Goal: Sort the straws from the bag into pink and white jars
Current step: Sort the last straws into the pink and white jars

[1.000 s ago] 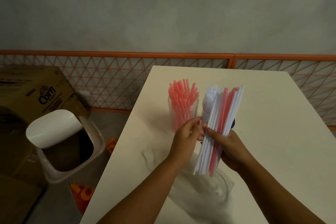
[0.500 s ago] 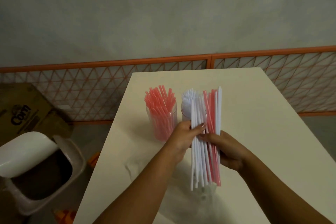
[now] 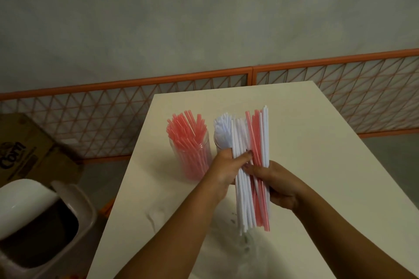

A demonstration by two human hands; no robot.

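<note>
My right hand (image 3: 280, 184) grips an upright bundle of mixed pink and white straws (image 3: 252, 165) above the table. My left hand (image 3: 226, 165) pinches some white straws on the bundle's left side, its fingertips against them. Behind the hands stand two clear jars: the jar of pink straws (image 3: 189, 149) on the left, and the jar of white straws (image 3: 222, 131) partly hidden by the bundle and my left hand. A crumpled clear plastic bag (image 3: 244, 249) lies on the table below the bundle.
The cream table (image 3: 317, 142) runs away from me to an orange mesh fence (image 3: 113, 120). On the floor to the left are an open-lidded bin (image 3: 38, 222) and a cardboard box (image 3: 25, 149).
The bundle has swung from tilted to upright in front of the white jar. My left hand has closed its fingers onto the white straws. The view has shifted right.
</note>
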